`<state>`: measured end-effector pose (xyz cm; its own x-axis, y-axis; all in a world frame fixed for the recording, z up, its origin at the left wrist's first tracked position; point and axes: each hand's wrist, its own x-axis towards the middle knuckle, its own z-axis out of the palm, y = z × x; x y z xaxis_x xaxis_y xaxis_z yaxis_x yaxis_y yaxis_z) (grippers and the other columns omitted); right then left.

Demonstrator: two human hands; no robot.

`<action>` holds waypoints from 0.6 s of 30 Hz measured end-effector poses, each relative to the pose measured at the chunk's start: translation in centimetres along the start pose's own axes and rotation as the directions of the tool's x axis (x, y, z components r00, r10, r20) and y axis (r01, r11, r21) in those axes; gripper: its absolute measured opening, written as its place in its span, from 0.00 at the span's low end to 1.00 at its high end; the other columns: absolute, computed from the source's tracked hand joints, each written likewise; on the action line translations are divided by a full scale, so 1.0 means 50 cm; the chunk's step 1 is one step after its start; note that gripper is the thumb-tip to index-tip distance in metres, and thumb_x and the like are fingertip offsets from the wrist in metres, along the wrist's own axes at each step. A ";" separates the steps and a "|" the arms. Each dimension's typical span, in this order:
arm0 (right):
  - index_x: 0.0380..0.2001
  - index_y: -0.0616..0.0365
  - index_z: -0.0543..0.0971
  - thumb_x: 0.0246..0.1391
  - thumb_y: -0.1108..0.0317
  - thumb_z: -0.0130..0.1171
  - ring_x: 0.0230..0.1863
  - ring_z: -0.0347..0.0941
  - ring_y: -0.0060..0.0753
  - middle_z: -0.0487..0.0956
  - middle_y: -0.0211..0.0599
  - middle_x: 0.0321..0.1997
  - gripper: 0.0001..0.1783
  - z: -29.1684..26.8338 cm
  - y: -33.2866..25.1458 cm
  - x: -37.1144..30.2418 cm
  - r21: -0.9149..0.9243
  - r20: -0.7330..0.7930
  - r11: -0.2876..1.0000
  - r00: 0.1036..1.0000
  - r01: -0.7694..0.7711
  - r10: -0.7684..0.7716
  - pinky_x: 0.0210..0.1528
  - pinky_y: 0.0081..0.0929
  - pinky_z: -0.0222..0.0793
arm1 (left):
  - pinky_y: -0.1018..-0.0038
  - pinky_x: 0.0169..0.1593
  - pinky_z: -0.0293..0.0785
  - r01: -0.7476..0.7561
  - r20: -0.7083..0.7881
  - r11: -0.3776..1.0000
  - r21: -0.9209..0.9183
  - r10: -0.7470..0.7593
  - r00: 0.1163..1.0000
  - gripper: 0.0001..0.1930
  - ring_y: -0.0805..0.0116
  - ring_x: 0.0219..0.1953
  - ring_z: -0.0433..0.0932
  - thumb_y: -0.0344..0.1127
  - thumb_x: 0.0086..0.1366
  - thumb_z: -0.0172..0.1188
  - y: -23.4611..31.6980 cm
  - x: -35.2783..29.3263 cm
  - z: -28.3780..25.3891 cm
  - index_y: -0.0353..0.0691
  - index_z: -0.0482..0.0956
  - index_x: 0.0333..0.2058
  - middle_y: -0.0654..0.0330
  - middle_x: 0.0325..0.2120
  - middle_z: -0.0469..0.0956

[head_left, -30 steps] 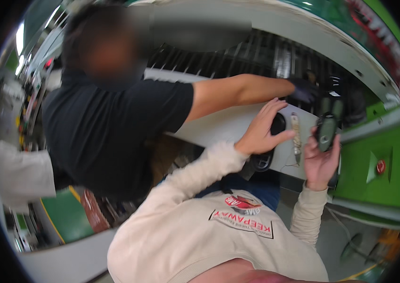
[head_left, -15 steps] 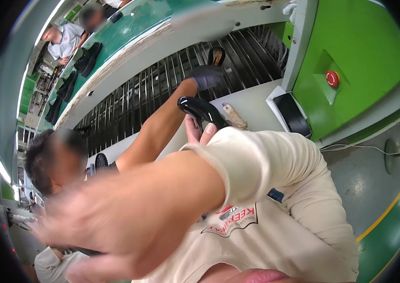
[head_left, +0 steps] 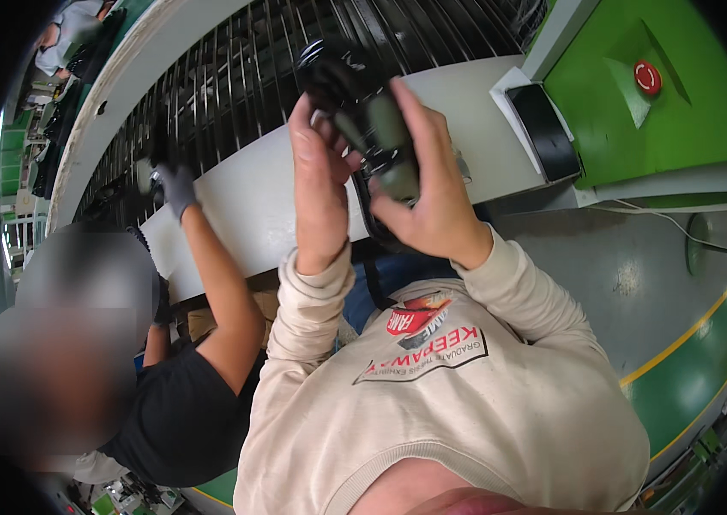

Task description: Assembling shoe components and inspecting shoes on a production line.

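In front of me, a glossy black shoe [head_left: 333, 73] with grey-green parts showing in its opening is held up at the edge of a white ledge. My left hand [head_left: 320, 176] is closed on its left side, fingers curled inward. From the right, my right hand [head_left: 436, 176] grips it, thumb low and fingers stretched along the side. Motion blurs the shoe, and I cannot tell whether a second one lies against it. A dark edge shows below my right thumb.
Metal roller bars [head_left: 235, 86] run behind the white ledge [head_left: 243, 202]. At left a co-worker's gloved hand [head_left: 177, 190] reaches near dark items on the bars. To the right are a black flat device [head_left: 539, 129] and a green cabinet with a red button [head_left: 647, 78].
My right arm, earlier stretched leftward across the view, is now back at the shoe beside my left hand. The co-worker's gloved hand has moved left along the bars. The view has tilted down.
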<state>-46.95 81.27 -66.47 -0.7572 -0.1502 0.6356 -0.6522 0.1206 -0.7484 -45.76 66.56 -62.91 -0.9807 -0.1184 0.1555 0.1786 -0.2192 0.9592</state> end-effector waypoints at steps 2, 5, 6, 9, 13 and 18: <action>0.81 0.62 0.59 0.51 0.73 0.69 0.72 0.69 0.58 0.70 0.60 0.72 0.53 -0.003 0.035 -0.011 0.202 0.001 0.960 0.981 -0.192 0.196 0.76 0.42 0.62 | 0.57 0.65 0.74 0.100 0.122 0.990 0.095 -0.112 0.986 0.42 0.59 0.66 0.75 0.67 0.83 0.40 -0.016 0.032 -0.045 0.40 0.56 0.80 0.54 0.65 0.77; 0.80 0.63 0.59 0.55 0.72 0.67 0.68 0.74 0.51 0.74 0.58 0.71 0.51 0.001 0.103 0.007 0.193 0.050 0.946 0.965 -0.261 0.256 0.73 0.39 0.66 | 0.62 0.61 0.75 -0.085 0.013 0.784 0.615 0.098 0.995 0.27 0.58 0.57 0.79 0.52 0.78 0.64 -0.104 0.101 -0.121 0.35 0.82 0.62 0.50 0.53 0.84; 0.80 0.62 0.59 0.55 0.72 0.67 0.69 0.74 0.49 0.75 0.56 0.71 0.50 0.005 0.125 0.014 0.210 0.065 0.934 0.957 -0.290 0.282 0.73 0.39 0.66 | 0.62 0.61 0.75 -0.084 0.008 0.787 0.612 0.100 0.995 0.27 0.58 0.57 0.79 0.52 0.78 0.64 -0.134 0.116 -0.147 0.35 0.82 0.62 0.50 0.53 0.84; 0.80 0.64 0.59 0.58 0.70 0.67 0.72 0.73 0.44 0.76 0.54 0.70 0.49 0.011 0.152 0.021 0.347 0.135 0.847 0.915 -0.404 0.381 0.73 0.37 0.66 | 0.54 0.60 0.74 -0.320 0.245 0.319 0.892 0.254 0.936 0.22 0.43 0.53 0.78 0.45 0.64 0.75 -0.175 0.119 -0.182 0.36 0.88 0.51 0.48 0.47 0.82; 0.80 0.67 0.59 0.59 0.70 0.67 0.72 0.73 0.42 0.75 0.54 0.72 0.48 -0.021 0.186 0.002 0.246 0.010 0.893 0.922 -0.377 0.387 0.73 0.35 0.66 | 0.56 0.59 0.73 -0.343 0.275 0.313 0.885 0.242 0.931 0.16 0.46 0.54 0.77 0.40 0.63 0.76 -0.201 0.115 -0.152 0.39 0.88 0.46 0.50 0.48 0.81; 0.80 0.67 0.59 0.60 0.72 0.66 0.71 0.72 0.39 0.74 0.52 0.72 0.47 -0.073 0.187 0.004 0.208 0.098 0.881 0.905 -0.426 0.414 0.74 0.34 0.66 | 0.53 0.58 0.74 -0.335 0.203 0.386 0.860 0.343 0.917 0.07 0.42 0.52 0.77 0.28 0.66 0.66 -0.218 0.123 -0.164 0.34 0.81 0.41 0.48 0.45 0.82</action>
<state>-53.32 85.96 -72.63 -0.9519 -0.1819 0.2467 -0.2447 -0.0339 -0.9690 -53.11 60.26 -74.35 -0.8543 0.0128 0.5196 0.3289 0.7874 0.5213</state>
